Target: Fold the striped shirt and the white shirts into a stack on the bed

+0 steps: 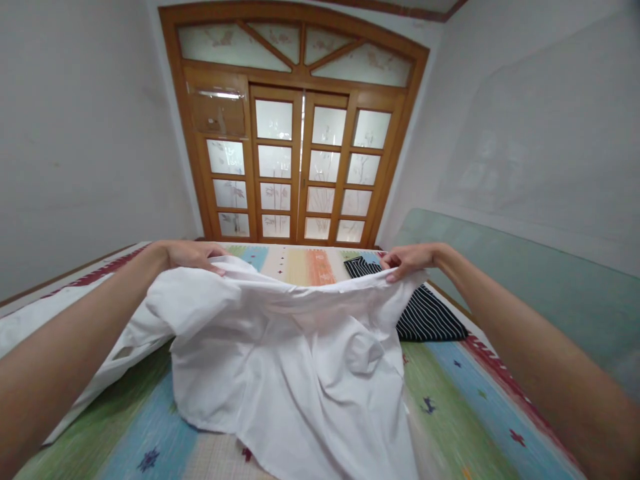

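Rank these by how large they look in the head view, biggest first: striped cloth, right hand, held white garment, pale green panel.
1. White garment
2. Pale green panel, partly hidden
3. Striped cloth, partly hidden
4. Right hand

A shirt (300,360) hangs between the left hand (193,255) and right hand (407,259) over the middle of a bed (450,393), its lower end toward the near edge. A cloth (143,333) lies to its left, a second garment (430,317) partly behind it near the right edge; doors (307,157) stand beyond the far edge, a headboard (520,267) along the right.
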Demonstrator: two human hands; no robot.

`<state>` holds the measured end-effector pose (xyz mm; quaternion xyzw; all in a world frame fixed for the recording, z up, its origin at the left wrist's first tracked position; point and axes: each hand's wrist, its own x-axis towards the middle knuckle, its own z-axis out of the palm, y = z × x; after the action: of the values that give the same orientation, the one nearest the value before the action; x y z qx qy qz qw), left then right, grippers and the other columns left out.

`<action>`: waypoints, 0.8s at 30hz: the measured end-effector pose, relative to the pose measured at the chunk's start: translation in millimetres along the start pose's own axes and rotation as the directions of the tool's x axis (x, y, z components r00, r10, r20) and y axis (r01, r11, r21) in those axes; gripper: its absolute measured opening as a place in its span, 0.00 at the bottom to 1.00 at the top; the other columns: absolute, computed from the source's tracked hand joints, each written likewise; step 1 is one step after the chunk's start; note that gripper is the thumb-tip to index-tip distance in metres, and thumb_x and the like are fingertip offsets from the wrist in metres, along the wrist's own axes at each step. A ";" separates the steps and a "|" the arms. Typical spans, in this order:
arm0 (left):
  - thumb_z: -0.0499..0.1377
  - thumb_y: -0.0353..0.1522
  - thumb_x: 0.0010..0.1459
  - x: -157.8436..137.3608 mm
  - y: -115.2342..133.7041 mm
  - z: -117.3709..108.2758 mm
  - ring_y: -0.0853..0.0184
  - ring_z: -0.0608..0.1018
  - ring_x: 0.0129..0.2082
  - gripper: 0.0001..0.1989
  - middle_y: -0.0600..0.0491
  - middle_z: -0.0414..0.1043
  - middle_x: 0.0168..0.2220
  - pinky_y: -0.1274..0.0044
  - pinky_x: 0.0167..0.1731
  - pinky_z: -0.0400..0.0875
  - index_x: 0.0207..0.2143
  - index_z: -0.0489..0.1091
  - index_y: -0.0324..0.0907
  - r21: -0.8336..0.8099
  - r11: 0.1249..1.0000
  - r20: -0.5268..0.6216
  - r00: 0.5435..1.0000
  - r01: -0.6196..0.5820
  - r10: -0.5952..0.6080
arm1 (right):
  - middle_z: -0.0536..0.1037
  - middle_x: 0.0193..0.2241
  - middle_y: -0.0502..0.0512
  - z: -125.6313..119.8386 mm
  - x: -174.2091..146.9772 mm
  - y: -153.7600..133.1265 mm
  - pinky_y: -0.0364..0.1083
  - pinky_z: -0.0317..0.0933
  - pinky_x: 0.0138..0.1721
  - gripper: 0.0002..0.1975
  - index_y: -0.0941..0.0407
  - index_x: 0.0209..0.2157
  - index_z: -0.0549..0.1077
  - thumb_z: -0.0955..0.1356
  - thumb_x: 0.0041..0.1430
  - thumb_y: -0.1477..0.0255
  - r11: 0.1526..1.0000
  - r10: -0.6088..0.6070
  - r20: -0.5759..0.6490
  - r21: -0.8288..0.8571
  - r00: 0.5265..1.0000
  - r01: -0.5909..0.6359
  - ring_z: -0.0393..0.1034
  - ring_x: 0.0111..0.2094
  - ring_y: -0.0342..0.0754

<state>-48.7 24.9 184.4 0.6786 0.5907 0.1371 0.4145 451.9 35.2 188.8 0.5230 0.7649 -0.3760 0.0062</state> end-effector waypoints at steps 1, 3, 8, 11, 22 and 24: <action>0.73 0.38 0.27 0.2 -0.2 0.2 0.56 0.79 0.35 0.25 0.52 0.78 0.32 0.74 0.33 0.75 0.33 0.78 0.42 -0.014 1.000 0.018 1.000 0.012 -0.012 | 0.67 0.20 0.46 0.3 9.6 4.5 0.41 0.54 0.25 0.23 0.55 0.19 0.66 0.78 0.32 0.56 1.000 0.000 0.039 0.008 0.999 0.000 0.60 0.23 0.42; 0.73 0.42 0.29 6.0 -1.0 1.1 0.57 0.79 0.33 0.26 0.51 0.78 0.31 0.73 0.33 0.75 0.34 0.78 0.41 -0.046 0.999 0.042 0.999 0.024 -0.022 | 0.67 0.19 0.46 2.4 35.4 12.9 0.41 0.54 0.25 0.22 0.55 0.18 0.65 0.78 0.32 0.57 1.000 0.013 0.045 -0.029 0.999 -0.011 0.61 0.23 0.42; 0.67 0.47 0.42 53.6 -13.9 7.5 0.59 0.80 0.35 0.21 0.51 0.79 0.34 0.74 0.34 0.74 0.33 0.76 0.42 -0.141 0.990 -0.298 0.955 -0.027 -0.016 | 0.73 0.28 0.54 24.1 118.1 14.4 0.46 0.60 0.37 0.11 0.56 0.22 0.71 0.74 0.47 0.66 0.923 0.023 -0.669 -0.271 0.743 -0.272 0.68 0.35 0.51; 0.57 0.43 0.55 88.7 -23.1 24.7 0.60 0.80 0.38 0.14 0.50 0.79 0.35 0.75 0.32 0.73 0.34 0.74 0.42 -0.173 0.984 -0.518 0.853 -0.036 -0.060 | 0.73 0.45 0.65 47.4 161.8 -2.2 0.51 0.60 0.49 0.06 0.58 0.33 0.75 0.69 0.56 0.70 0.952 -0.113 -0.923 -0.207 0.367 -0.227 0.65 0.50 0.58; 0.55 0.39 0.59 102.2 3.2 160.1 0.63 0.80 0.35 0.19 0.51 0.78 0.38 0.73 0.38 0.73 0.51 0.70 0.44 -0.052 0.969 0.094 0.965 -0.241 0.245 | 0.78 0.44 0.60 129.6 224.1 -72.3 0.41 0.66 0.28 0.25 0.56 0.51 0.68 0.66 0.59 0.54 0.886 -0.062 -0.393 0.401 0.917 0.232 0.73 0.35 0.46; 0.54 0.36 0.59 95.9 1.4 164.1 0.62 0.79 0.39 0.14 0.49 0.79 0.38 0.73 0.42 0.71 0.42 0.75 0.42 0.194 0.923 0.047 0.943 -0.332 0.329 | 0.79 0.40 0.57 141.5 230.0 -68.4 0.40 0.64 0.29 0.22 0.56 0.50 0.70 0.71 0.54 0.64 0.975 -0.039 -0.425 0.182 0.904 0.128 0.73 0.34 0.45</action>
<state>88.6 47.0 54.8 0.8073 0.4757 0.1405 0.3197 238.3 124.2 33.6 0.5558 0.7271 -0.3321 -0.2283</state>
